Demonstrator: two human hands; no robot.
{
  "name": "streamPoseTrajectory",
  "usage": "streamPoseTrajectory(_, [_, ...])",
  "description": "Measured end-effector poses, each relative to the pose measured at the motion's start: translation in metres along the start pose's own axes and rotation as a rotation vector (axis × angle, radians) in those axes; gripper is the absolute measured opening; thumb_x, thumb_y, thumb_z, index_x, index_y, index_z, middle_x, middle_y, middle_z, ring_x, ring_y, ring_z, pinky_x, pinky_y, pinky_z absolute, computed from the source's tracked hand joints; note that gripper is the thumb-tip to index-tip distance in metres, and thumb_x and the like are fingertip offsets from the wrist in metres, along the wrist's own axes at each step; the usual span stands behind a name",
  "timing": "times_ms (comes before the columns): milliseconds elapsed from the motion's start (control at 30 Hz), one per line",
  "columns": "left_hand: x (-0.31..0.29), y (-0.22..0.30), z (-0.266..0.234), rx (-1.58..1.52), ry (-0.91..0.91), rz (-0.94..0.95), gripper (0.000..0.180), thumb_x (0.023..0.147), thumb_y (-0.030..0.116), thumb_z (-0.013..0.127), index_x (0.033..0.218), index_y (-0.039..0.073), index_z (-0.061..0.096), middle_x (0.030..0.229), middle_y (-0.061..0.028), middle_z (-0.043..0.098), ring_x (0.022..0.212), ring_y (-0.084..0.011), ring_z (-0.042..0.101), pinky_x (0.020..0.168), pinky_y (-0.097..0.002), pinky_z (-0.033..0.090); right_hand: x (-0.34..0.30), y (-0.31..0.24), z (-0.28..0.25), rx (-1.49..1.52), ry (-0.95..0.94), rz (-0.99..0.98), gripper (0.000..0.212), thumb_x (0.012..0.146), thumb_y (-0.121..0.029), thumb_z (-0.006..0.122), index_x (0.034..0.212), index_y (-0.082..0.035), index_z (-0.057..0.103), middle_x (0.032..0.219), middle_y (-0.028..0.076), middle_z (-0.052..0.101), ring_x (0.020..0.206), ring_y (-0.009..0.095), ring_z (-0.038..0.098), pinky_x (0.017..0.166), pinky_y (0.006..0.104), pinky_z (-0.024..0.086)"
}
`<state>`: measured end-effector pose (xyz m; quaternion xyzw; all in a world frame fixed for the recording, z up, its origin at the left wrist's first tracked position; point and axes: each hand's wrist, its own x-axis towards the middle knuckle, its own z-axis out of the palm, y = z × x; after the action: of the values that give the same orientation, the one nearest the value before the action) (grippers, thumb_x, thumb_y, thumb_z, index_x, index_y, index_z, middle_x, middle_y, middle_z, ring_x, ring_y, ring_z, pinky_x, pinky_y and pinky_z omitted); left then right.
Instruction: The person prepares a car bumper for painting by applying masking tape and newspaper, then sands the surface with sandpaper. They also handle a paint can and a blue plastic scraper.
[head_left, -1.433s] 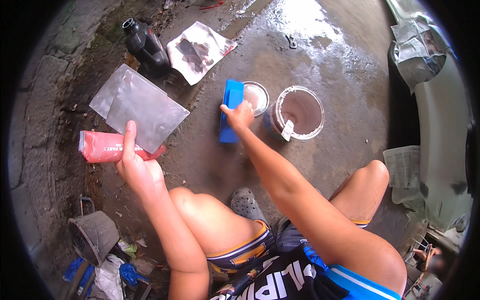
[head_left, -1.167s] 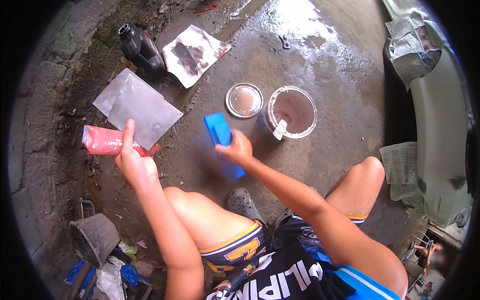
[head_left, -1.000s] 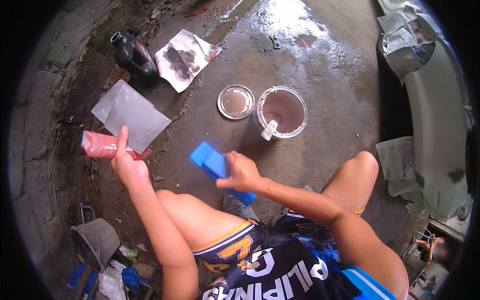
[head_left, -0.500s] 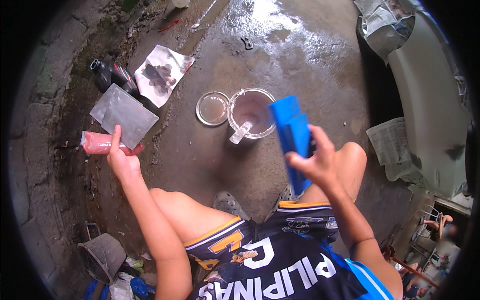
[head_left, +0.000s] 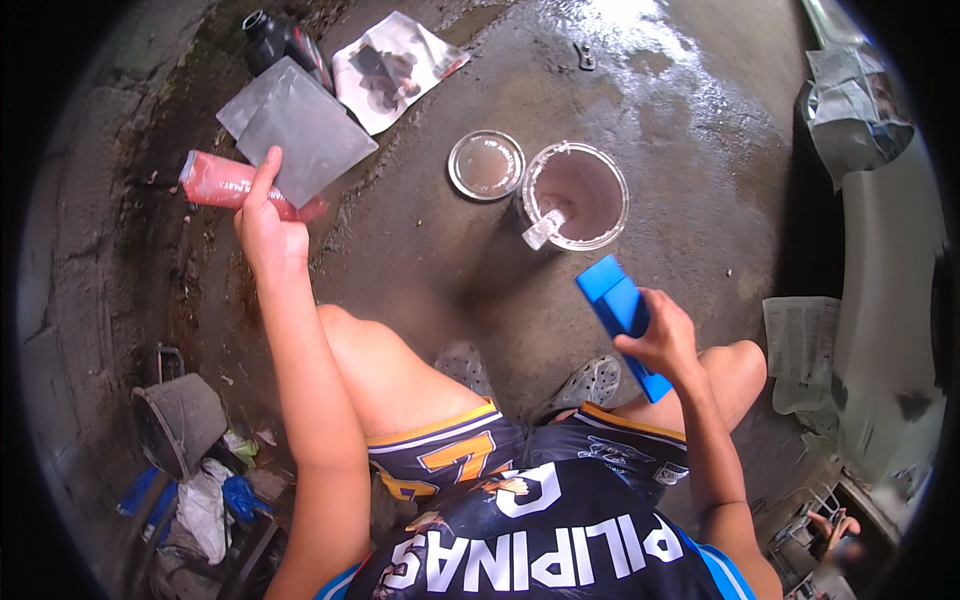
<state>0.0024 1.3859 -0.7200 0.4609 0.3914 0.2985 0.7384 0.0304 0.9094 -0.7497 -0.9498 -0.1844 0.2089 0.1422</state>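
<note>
My left hand (head_left: pixel 270 222) is closed around a soft red tube (head_left: pixel 225 182) and the corner of a thin grey plate (head_left: pixel 320 140), its index finger stretched along them. A second grey plate (head_left: pixel 238 112) shows partly behind the first. In front of my right knee, my right hand (head_left: pixel 665 335) grips blue flat rectangular plastic pieces (head_left: pixel 612 285), one overlapping the other, thumb on the near side. Ahead stands an open can (head_left: pixel 617 190) with pale paste inside and a paste-coated scraper (head_left: pixel 540 232) leaning over its rim.
Beside the can lies a round clear lid (head_left: pixel 487 165). Beyond my left hand are a black bottle (head_left: pixel 275 45) and a printed sheet (head_left: pixel 400 65). At left sits a grey bucket (head_left: pixel 180 425); a pale car panel (head_left: pixel 890 300) with newspaper (head_left: pixel 800 330) runs along the right.
My right hand has drawn the blue pieces back, lower and away from the can. The view has shifted, so the ground items appear further right; my left hand keeps its hold.
</note>
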Motion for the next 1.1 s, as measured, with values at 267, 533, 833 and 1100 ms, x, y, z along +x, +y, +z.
streamPoseTrajectory(267, [0.003,-0.001,-0.001,-0.011,0.016,-0.009,0.036,0.080,0.019,0.082,0.108,0.004,0.065,0.098,-0.0085,0.071,0.076,-0.0244,0.071,0.052,-0.0421,0.053,0.029,-0.062,0.114,-0.030,-0.044,-0.181,0.079,0.058,-0.036,0.086,0.123,-0.001,0.056,0.107,0.017,0.063,0.102,0.036,0.064,0.087,0.0446,0.054])
streamPoseTrajectory(533, [0.007,-0.002,-0.013,-0.034,0.019,0.010,0.034,0.081,0.017,0.081,0.108,0.003,0.064,0.100,-0.0090,0.071,0.077,-0.0251,0.071,0.050,-0.0425,0.054,0.117,-0.102,0.230,-0.046,0.128,-0.174,0.089,0.062,-0.042,0.088,0.129,0.000,0.048,0.119,0.017,0.057,0.108,0.036,0.060,0.083,0.0450,0.056])
streamPoseTrajectory(833, [0.006,0.001,-0.020,-0.064,0.009,0.015,0.036,0.082,0.017,0.080,0.110,0.004,0.063,0.098,-0.0098,0.071,0.075,-0.0251,0.071,0.049,-0.0407,0.055,0.151,-0.114,0.227,-0.039,0.090,-0.140,0.084,0.062,-0.044,0.089,0.124,-0.004,0.048,0.115,0.014,0.056,0.108,0.035,0.060,0.083,0.0453,0.056])
streamPoseTrajectory(1100, [0.006,0.000,-0.017,-0.072,0.022,0.014,0.032,0.083,0.016,0.079,0.108,0.003,0.065,0.099,-0.0085,0.071,0.076,-0.0231,0.071,0.048,-0.0386,0.052,0.148,-0.116,0.226,-0.035,0.096,-0.142,0.080,0.063,-0.042,0.089,0.122,-0.005,0.048,0.113,0.013,0.057,0.109,0.034,0.059,0.086,0.0459,0.055])
